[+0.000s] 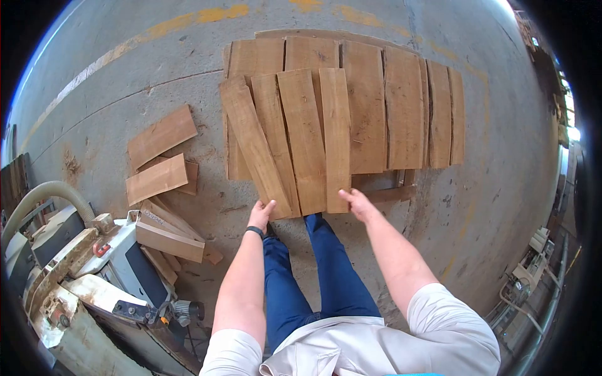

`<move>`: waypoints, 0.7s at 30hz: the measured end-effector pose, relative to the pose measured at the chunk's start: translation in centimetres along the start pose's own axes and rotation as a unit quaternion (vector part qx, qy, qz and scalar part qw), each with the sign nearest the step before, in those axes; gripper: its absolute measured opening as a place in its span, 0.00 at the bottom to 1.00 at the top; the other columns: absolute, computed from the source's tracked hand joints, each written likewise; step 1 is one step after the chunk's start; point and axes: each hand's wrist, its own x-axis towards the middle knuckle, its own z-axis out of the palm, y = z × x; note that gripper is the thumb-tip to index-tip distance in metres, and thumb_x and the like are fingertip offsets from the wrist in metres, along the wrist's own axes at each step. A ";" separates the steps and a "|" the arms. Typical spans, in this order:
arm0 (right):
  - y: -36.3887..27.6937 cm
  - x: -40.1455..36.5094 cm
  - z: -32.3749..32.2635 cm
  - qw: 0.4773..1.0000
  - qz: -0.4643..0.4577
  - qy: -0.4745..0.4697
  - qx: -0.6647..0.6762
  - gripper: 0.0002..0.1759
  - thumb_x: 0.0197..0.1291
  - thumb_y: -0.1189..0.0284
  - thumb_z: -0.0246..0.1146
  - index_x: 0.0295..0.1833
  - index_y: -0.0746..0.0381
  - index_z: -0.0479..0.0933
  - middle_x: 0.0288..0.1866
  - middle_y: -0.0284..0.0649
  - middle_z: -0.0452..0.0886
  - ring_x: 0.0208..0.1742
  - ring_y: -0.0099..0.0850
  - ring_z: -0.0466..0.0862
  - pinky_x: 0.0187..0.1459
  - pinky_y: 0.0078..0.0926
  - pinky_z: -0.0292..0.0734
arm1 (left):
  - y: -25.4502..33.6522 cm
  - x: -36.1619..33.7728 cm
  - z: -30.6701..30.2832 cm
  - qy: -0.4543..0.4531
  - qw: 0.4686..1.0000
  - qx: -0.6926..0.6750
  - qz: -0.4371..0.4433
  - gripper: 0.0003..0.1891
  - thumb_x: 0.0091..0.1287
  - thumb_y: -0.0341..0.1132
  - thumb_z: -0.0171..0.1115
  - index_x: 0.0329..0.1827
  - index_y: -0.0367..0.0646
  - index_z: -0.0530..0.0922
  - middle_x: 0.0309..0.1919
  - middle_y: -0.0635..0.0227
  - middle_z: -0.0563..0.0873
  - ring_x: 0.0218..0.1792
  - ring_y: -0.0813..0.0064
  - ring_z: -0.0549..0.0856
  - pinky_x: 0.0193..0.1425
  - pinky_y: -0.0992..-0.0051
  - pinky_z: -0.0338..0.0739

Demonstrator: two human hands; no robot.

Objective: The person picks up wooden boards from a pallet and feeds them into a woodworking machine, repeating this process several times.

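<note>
My left hand (262,214) grips the near end of a slanted wooden board (254,147), thumb on top, fingers mostly hidden underneath. My right hand (357,204) is closed at the near right edge of a narrow wooden board (337,138), thumb on its face. Between these two lie a wider plank (303,135) and a partly covered plank (273,128), their near ends close to my legs. All of them overlap a row of wide planks (365,113) laid side by side behind them.
Loose boards (162,135) lie on the concrete floor at left, with more offcuts (169,238) beside a machine (119,276) with a hose (53,188). Under the row's near edge a wooden support (392,193) shows. Metal equipment (530,269) stands at far right.
</note>
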 end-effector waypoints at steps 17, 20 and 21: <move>-3.3 -13.7 10.1 0.979 -0.180 -0.077 0.062 0.34 0.60 0.70 0.70 0.68 0.65 0.64 0.62 0.39 0.76 0.63 0.31 0.76 0.64 0.33 0.71 | 9.7 -12.7 1.0 0.024 0.981 0.048 0.185 0.28 0.67 0.30 0.64 0.67 0.31 0.65 0.58 0.57 0.80 0.56 0.70 0.80 0.64 0.71 0.72; -4.1 -18.4 11.0 0.969 -0.239 -0.039 0.055 0.28 0.60 0.73 0.68 0.64 0.66 0.67 0.58 0.40 0.79 0.59 0.31 0.78 0.62 0.32 0.72 | 12.7 -17.3 0.4 0.000 0.983 0.018 0.183 0.24 0.68 0.30 0.62 0.64 0.30 0.68 0.55 0.58 0.81 0.54 0.71 0.81 0.63 0.72 0.72; -4.5 -20.7 11.2 0.964 -0.258 -0.037 0.043 0.27 0.60 0.74 0.67 0.64 0.67 0.68 0.57 0.40 0.79 0.58 0.31 0.78 0.62 0.32 0.72 | 13.4 -18.7 -0.1 -0.017 0.984 0.011 0.177 0.22 0.68 0.30 0.62 0.63 0.30 0.70 0.54 0.58 0.82 0.53 0.71 0.81 0.62 0.73 0.73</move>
